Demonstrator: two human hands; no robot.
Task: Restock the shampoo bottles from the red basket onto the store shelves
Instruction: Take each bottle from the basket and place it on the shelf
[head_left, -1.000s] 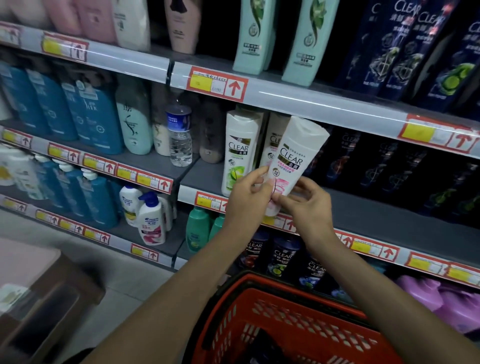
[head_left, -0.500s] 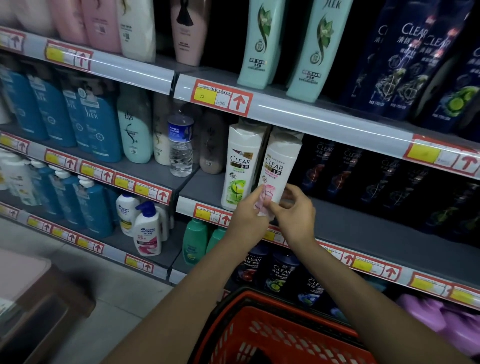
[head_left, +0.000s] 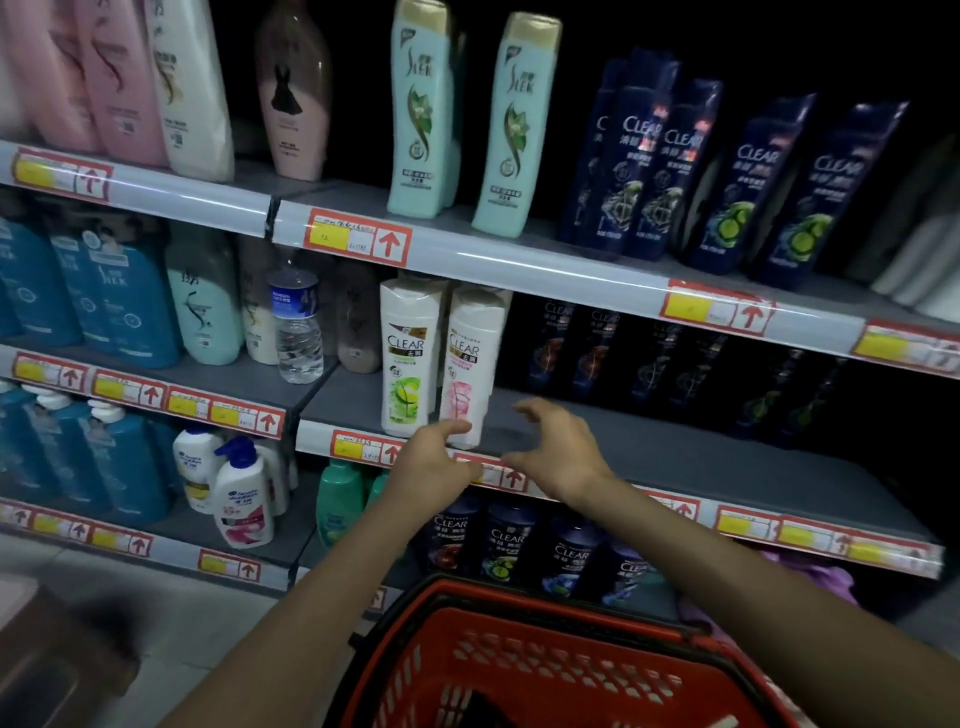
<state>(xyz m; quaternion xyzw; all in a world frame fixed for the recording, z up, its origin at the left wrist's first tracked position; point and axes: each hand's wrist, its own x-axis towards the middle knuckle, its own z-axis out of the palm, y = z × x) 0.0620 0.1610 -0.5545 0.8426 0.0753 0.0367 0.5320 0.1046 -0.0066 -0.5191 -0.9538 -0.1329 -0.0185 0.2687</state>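
A white Clear shampoo bottle with a pink label (head_left: 470, 364) stands upright on the grey middle shelf (head_left: 649, 447), right beside a matching white bottle with a green label (head_left: 408, 358). My left hand (head_left: 434, 460) is just below the pink bottle's base, fingertips near or touching it, not gripping. My right hand (head_left: 558, 449) hovers a little to the right of the bottle, fingers spread and loosely curved, holding nothing. The red basket (head_left: 545, 660) sits below my arms at the frame's bottom; a dark item lies inside it.
Dark Clear bottles (head_left: 649, 358) stand deep on the same shelf to the right. Teal Sleek bottles (head_left: 421, 114) and navy Clear bottles (head_left: 727, 171) fill the shelf above. A water bottle (head_left: 296, 327) stands on the left section. Small dark Clear bottles (head_left: 509, 540) line the lower shelf.
The pink-label bottle, held tilted in both hands a second ago, now stands upright beside the green one. Both hands have let go; the right hand has drawn away to the right.
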